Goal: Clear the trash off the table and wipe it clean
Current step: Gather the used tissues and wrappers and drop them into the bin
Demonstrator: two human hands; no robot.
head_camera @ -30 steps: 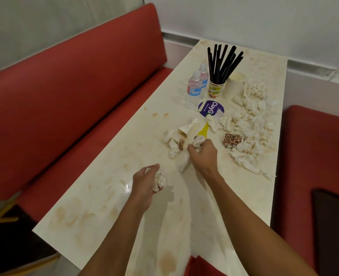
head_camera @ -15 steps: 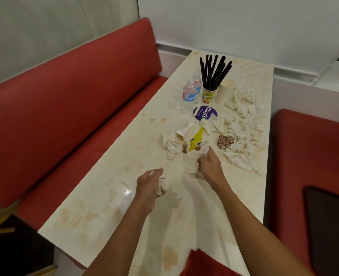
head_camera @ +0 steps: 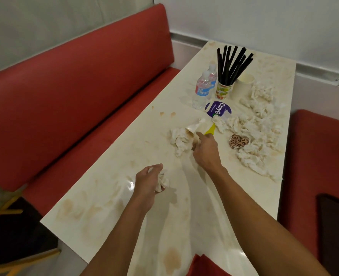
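You are in the trash-gathering step; wiping has not begun, judging by the stains across the table. Your left hand hovers over the near middle of the table, fingers curled round a tissue wad. Your right hand reaches farther in, at the near-left clump of tissues, thumb stretched toward it. Its fingers are hidden beneath the hand, so I cannot tell whether they have closed on anything.

The yellow wrapper lies just beyond that hand. Its long axis runs from near-left to far-right, and its far end points at the purple lid. The bigger heap sprawls along the right edge, near to far. Next, you likely need to close on the clump, pack it with the wad, then work rightward.
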